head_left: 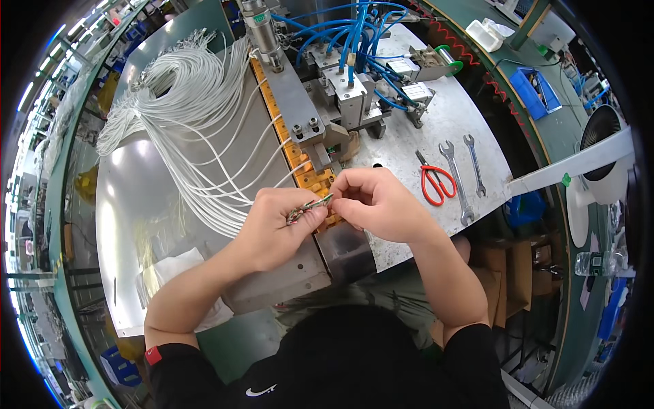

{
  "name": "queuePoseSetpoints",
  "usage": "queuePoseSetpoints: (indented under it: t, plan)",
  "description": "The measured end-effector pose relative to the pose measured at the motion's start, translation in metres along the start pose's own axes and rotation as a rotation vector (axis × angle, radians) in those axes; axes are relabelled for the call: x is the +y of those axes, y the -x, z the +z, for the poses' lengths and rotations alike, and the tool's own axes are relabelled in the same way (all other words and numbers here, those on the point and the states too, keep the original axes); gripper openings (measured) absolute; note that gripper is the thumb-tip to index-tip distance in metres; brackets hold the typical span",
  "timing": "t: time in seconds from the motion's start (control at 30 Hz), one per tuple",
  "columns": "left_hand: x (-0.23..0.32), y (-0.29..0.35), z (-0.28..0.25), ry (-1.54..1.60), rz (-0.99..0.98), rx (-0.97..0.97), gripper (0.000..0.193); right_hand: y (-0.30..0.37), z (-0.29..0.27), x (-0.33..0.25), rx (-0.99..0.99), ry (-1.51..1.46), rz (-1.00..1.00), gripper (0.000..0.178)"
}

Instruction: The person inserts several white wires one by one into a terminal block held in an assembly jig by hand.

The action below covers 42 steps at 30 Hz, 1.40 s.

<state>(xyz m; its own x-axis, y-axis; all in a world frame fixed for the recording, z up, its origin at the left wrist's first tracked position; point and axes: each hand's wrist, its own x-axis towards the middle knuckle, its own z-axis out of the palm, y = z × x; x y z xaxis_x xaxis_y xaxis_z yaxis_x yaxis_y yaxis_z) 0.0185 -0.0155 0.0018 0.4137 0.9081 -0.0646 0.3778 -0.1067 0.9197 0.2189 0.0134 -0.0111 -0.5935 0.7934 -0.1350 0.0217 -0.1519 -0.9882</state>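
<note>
My left hand (276, 221) is closed around a small bunch of thin coloured wires (304, 210), their ends sticking out between thumb and forefinger. Close against it, my right hand (375, 203) pinches at the tips of those wires; what exactly lies between its fingers is too small to make out. Both hands hover over the near end of an orange fixture strip (315, 178). White cables (225, 160) run from that strip leftward into a large coiled bundle (184, 75). A metal press machine (300, 102) stands just beyond my hands.
Red-handled scissors (436, 184), a large wrench (456, 180) and a smaller wrench (475, 163) lie right on the metal table (402, 252). Blue air hoses (354, 41) crowd the far side. A blue bin (535, 92) and a fan (599, 143) are at far right.
</note>
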Motion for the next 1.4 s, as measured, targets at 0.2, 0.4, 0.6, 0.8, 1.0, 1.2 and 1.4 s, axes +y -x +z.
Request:
queuePoseSetpoints:
  t: [0.2,0.4,0.6,0.8,1.0,1.2,1.4]
  plan:
    - [-0.009,0.0,0.002,-0.153,0.116,-0.026,0.011,-0.006,-0.011,0.007,-0.05,0.366,-0.144,0.01]
    - [-0.021,-0.004,0.008,-0.502,0.18,0.146,0.01,-0.011,-0.03,0.03,-0.006,0.13,0.165,0.015]
    - [-0.025,-0.012,-0.003,-0.591,0.206,0.158,0.01,-0.025,-0.029,0.04,0.146,0.321,0.041,0.018]
    - [-0.025,-0.012,0.002,-0.762,0.193,0.133,0.011,-0.034,-0.035,0.042,0.1,0.235,0.043,0.017]
    - [-0.019,-0.01,0.003,-0.734,0.205,0.117,0.015,-0.033,-0.035,0.041,0.06,0.093,0.147,0.017]
    - [-0.021,-0.01,-0.014,-0.078,-0.003,0.008,0.017,-0.013,-0.02,0.02,0.136,0.064,-0.004,0.013]
    - [-0.011,-0.012,-0.015,0.002,-0.079,-0.041,0.016,-0.011,-0.006,0.0,0.065,0.148,-0.069,0.011]
